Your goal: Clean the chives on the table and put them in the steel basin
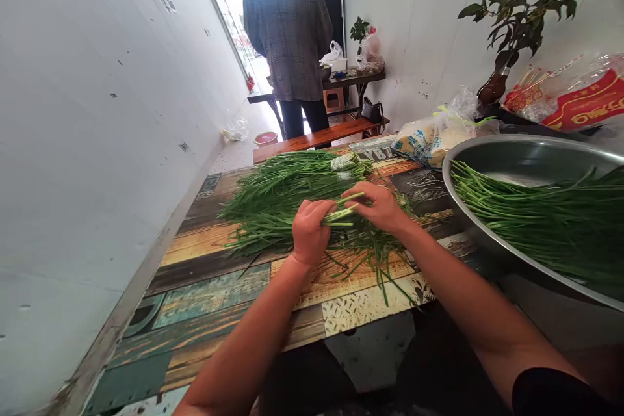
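Observation:
My left hand (311,231) is closed around a small bunch of garlic chives (341,214), their pale ends pointing right. At those ends, the thumb and fingers of my right hand (377,207) pinch one stalk. Behind my hands lies a big heap of chives (287,182) on the table, with a band of pale wrapping (344,162) around some stalks at its right end. Loose scraps of leaf (385,266) are scattered below and right of my hands. To the right, a large metal basin (487,234) holds many more long chives (541,221).
The table (209,299) has a wood-plank pattern. Plastic bags (433,140), a potted plant (511,19) and red packaging (585,104) stand beyond the basin. A person (292,26) faces away at another table (351,80), behind a bench (322,136). A white wall (97,143) runs along the left.

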Action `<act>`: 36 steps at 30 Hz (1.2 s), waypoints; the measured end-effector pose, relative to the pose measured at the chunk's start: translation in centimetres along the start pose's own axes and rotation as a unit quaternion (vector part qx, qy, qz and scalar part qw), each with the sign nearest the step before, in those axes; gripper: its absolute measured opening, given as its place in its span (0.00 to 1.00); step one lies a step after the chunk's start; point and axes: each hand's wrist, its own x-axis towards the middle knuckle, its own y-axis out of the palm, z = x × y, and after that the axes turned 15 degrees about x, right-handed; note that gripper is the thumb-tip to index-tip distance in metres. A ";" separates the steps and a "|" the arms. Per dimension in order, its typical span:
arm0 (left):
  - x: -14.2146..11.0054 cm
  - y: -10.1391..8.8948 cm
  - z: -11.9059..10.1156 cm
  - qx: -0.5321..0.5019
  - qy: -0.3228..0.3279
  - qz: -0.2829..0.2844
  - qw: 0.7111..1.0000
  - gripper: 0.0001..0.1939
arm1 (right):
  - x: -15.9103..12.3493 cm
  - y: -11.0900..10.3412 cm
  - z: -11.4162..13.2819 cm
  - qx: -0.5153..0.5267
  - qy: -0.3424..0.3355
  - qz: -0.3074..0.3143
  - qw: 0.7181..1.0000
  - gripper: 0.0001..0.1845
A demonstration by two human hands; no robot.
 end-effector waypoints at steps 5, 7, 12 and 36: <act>0.0 0.1 -0.1 0.007 0.006 0.007 1.000 0.09 | 0.4 -0.9 -0.1 -0.068 -0.029 -0.004 0.997 0.09; 0.0 0.1 -0.1 0.007 -0.009 -0.003 1.000 0.08 | 0.6 -1.8 -0.3 -0.059 -0.006 -0.085 0.995 0.10; -0.2 0.3 -0.2 0.014 -0.021 -0.014 1.000 0.07 | 0.8 -4.1 -1.2 -0.108 0.114 -0.274 0.949 0.21; -0.7 0.2 -0.2 0.116 0.063 -0.006 0.991 0.09 | 0.4 -0.3 -0.2 0.175 0.282 -0.065 0.941 0.15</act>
